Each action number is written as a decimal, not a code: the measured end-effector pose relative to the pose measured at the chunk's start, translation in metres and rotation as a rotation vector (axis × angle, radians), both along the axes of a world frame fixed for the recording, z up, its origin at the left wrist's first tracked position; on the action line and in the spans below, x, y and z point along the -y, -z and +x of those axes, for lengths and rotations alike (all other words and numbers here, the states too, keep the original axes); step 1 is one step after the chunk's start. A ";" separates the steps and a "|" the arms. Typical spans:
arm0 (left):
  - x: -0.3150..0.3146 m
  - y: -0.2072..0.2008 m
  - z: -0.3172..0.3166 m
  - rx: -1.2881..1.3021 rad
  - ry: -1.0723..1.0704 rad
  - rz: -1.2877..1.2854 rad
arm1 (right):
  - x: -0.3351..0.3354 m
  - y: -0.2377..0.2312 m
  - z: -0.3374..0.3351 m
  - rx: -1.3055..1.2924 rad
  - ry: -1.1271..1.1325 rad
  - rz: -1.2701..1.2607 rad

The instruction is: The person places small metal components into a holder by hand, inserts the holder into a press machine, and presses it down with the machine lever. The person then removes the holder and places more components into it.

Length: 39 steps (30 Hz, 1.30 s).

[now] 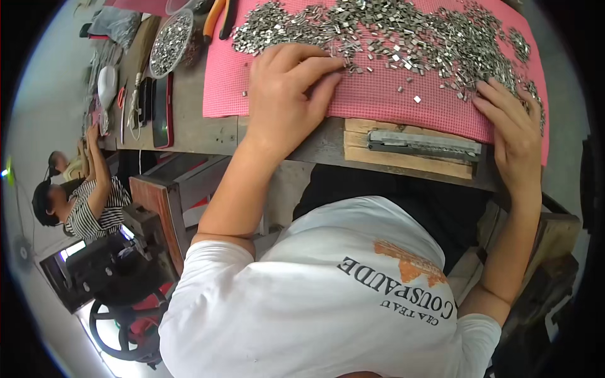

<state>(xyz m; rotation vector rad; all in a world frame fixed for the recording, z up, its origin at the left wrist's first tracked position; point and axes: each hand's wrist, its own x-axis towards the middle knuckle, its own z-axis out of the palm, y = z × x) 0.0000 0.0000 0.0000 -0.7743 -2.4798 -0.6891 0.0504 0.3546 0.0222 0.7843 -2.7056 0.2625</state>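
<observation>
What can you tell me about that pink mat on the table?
The pink mat has a fine grid texture and looks like soft rubber or foam. It lies spread over the table, its far part strewn with many small, shiny metal pieces. The left hand is over its left part, the right hand at its right side. Its far edge is partly out of view.

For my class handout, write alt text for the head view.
A person's left hand and right hand are at a spread of small metal pieces on a pink mat. A tub of similar pieces stands to the left.
</observation>
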 end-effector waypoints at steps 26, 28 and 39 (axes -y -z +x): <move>0.013 -0.047 -0.042 0.047 0.108 -0.018 | 0.053 -0.021 -0.030 -0.076 0.148 -0.234; 0.007 -0.022 -0.022 0.062 0.088 -0.020 | 0.042 -0.001 -0.016 -0.033 0.145 -0.140; -0.003 -0.031 -0.006 0.254 0.148 0.107 | 0.021 0.001 0.004 -0.050 0.168 -0.215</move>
